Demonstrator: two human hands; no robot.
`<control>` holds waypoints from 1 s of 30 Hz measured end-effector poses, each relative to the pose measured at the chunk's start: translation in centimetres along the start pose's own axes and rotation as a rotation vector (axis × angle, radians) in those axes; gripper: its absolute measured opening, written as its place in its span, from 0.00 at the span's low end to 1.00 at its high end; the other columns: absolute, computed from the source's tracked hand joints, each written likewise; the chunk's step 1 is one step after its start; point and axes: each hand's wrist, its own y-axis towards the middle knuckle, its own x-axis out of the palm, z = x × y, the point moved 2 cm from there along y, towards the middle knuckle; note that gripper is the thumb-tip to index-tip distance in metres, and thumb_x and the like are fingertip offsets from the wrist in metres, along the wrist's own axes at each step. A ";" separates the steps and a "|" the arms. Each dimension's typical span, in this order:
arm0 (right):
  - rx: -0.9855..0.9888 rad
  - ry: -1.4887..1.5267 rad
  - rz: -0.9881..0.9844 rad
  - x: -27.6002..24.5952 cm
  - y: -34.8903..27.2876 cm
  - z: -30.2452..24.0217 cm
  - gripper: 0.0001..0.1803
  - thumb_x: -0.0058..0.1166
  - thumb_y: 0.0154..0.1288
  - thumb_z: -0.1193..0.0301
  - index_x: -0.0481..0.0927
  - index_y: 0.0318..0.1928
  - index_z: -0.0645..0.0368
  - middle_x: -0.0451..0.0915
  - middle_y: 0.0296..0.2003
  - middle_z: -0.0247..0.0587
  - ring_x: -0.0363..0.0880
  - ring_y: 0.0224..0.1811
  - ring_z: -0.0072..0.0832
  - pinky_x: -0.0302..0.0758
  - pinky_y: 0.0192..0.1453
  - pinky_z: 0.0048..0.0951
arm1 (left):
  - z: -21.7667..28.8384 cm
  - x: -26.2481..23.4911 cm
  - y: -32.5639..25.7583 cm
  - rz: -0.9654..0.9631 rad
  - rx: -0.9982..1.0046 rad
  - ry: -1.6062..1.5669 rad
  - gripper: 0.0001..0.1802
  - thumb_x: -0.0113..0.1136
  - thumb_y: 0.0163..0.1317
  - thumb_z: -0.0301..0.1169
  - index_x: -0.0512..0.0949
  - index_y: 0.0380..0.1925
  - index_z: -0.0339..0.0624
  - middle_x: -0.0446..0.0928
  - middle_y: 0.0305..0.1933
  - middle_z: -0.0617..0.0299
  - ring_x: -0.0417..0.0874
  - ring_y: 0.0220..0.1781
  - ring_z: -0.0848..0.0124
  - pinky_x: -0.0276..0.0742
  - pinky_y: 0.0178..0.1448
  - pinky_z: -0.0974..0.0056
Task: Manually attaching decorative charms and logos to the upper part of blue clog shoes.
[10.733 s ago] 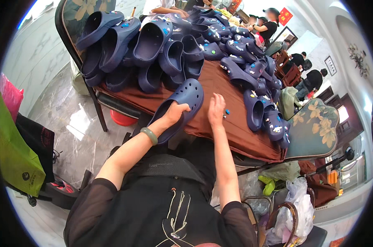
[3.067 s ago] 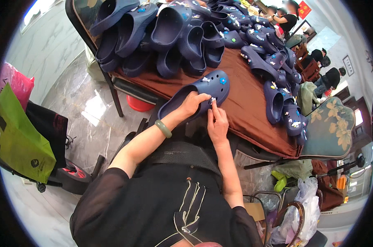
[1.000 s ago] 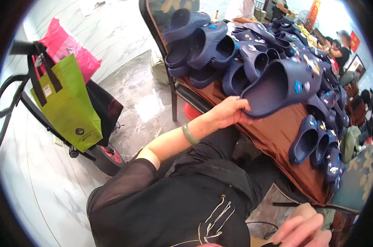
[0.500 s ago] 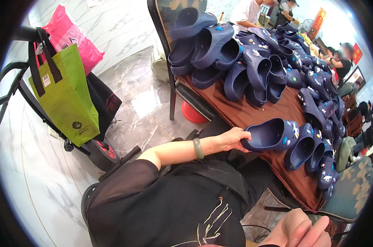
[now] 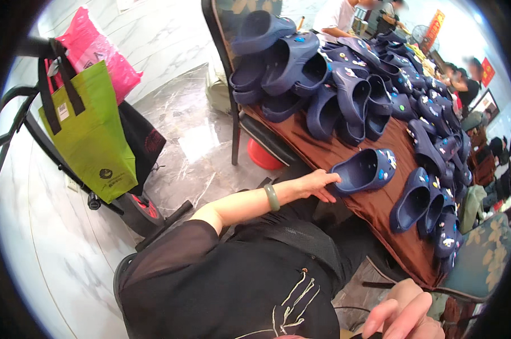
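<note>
A navy clog with small colourful charms on its toe lies on the brown cloth near the table's edge. My left hand, its wrist in a green bangle, touches the heel; the thumb side meets the rim while the other fingers stretch apart below it. At the lower edge my right hand is raised, its fingers bent, and a dark thing beneath them is mostly cut off. To the right of the clog lies another navy clog, beside several more with charms.
Many navy clogs are heaped across the table's far part. Chairs stand at its far left and near right. Leftward, a green bag and a pink package hang on a wheeled frame. A red bucket sits under the table. Other people are farther back.
The clog in my left hand has moved away from me and now rests on the cloth. My left fingers have loosened from its heel. My right hand has shifted slightly, its fingers now more bent.
</note>
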 end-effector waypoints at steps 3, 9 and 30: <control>-0.472 0.179 -0.083 0.6 0.6 2.4 0.36 0.34 0.62 0.36 0.83 0.34 0.56 0.81 0.41 0.32 0.63 0.47 0.37 0.65 0.44 0.43 | 0.4 0.8 0.3 -0.030 -0.007 0.092 0.30 0.55 0.57 0.47 0.70 0.52 0.34 0.70 0.56 0.52 0.84 0.36 0.59 0.80 0.38 0.64; -0.262 0.122 0.024 2.7 2.4 0.6 0.29 0.40 0.63 0.48 0.82 0.22 0.58 0.83 0.34 0.36 0.64 0.42 0.37 0.65 0.35 0.38 | 0.5 -0.6 -0.3 -0.002 -0.031 0.175 0.28 0.53 0.57 0.50 0.73 0.47 0.37 0.78 0.43 0.56 0.84 0.34 0.64 0.78 0.37 0.66; -0.163 0.101 0.304 2.0 -0.2 0.0 0.10 0.57 0.58 0.65 0.82 0.41 0.38 0.82 0.37 0.16 0.66 0.42 0.21 0.56 0.51 0.34 | 0.1 -0.9 -0.4 -0.010 -0.041 0.207 0.26 0.54 0.56 0.50 0.75 0.44 0.38 0.80 0.40 0.55 0.84 0.33 0.68 0.76 0.35 0.69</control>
